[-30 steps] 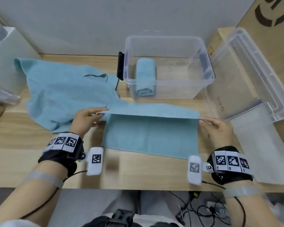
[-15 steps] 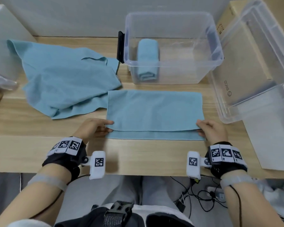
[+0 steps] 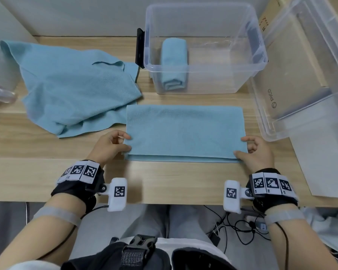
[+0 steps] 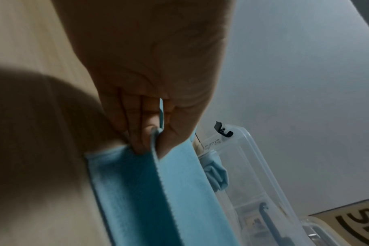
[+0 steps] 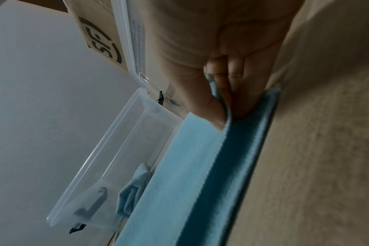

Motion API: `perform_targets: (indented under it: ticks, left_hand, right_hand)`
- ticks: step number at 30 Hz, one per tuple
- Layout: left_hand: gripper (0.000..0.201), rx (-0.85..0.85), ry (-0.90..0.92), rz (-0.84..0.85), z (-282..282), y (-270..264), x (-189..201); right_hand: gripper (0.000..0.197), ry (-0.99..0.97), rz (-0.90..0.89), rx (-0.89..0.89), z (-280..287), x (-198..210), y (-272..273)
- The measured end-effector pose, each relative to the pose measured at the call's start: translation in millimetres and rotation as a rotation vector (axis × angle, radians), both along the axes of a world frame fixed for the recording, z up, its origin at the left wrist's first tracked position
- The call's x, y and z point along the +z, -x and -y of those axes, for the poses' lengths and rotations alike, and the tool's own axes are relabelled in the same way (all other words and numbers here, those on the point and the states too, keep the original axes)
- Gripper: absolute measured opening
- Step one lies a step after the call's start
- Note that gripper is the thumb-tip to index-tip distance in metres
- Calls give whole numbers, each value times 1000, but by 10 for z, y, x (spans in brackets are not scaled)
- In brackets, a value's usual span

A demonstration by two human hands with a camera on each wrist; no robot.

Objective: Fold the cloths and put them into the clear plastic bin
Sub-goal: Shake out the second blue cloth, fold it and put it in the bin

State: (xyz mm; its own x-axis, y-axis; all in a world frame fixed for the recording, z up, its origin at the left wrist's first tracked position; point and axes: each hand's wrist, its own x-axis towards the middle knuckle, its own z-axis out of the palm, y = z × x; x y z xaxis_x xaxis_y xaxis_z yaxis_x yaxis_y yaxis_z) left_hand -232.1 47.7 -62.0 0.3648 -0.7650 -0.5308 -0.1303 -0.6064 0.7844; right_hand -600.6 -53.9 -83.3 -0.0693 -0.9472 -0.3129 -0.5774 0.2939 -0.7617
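Observation:
A light blue cloth (image 3: 183, 131) lies folded in half on the wooden table, its doubled edge toward me. My left hand (image 3: 123, 146) pinches the near left corner of its top layer (image 4: 156, 146) between thumb and fingers. My right hand (image 3: 242, 151) pinches the near right corner (image 5: 225, 116) the same way. Behind the cloth stands the clear plastic bin (image 3: 258, 65), with one rolled blue cloth (image 3: 174, 63) inside. A second, unfolded blue cloth (image 3: 70, 88) lies crumpled at the left.
The bin's clear lid (image 3: 300, 75) leans against a cardboard box (image 3: 269, 18) at the right, with a white sheet (image 3: 324, 158) below it. A black latch (image 3: 140, 48) sticks out from the bin's left side. A wall runs along the table's far edge.
Both hands drew the cloth's far edge toward me and laid it over the near half. The folded cloth now lies flat, its corners still pinched.

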Motion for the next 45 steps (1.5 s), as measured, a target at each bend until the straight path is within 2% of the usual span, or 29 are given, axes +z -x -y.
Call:
perform_targets:
  ticks: [5,15,21,23,25,27,29,31,32,34,35,37,38,40,45]
  left_hand:
    - [36,-47,4,32,6,9,-14]
    - [46,-190,-56,324,0,33,-88]
    - [47,-350,-102,399,97,18,43]
    - [48,-415,-89,461,188,-3,156]
    - [42,-368,15,516,319,-20,258]
    - [30,-315,225,511,495,7,325]
    - [23,-394,421,473,694,119,324]
    - [36,-532,478,395,887,314,211]
    - [44,-588,438,350,962,428,137]
    - [55,-691,242,335,1054,607,-39]
    - [60,-754,139,390,1059,647,-152]
    - [73,-885,25,620,996,618,-344]
    - [83,-914,15,724,946,570,-401]
    - [95,-923,12,819,882,448,-453]
    - [108,-872,-31,861,737,144,-440]
  right_hand:
    - [45,20,-46,34,-13,-16,-7]
    - [51,10,-131,115,35,47,-11]
    - [58,-72,-207,174,118,122,-21]
    - [52,-57,-255,164,194,212,-52]
    - [38,59,-307,134,280,352,-149]
    - [29,168,-312,141,367,496,-369]
    - [29,206,-240,233,443,542,-715]
    - [37,185,-153,393,494,465,-1117]
    - [43,158,-137,484,508,389,-1305]
    - [57,56,-177,632,508,184,-1567]
    - [64,-6,-240,684,495,81,-1621]
    - [82,-78,-411,758,464,-79,-1562]
    - [90,-94,-479,768,461,-116,-1475]
    - [103,-126,-543,715,490,-120,-1256]
    - [108,-148,-603,590,569,-82,-723]
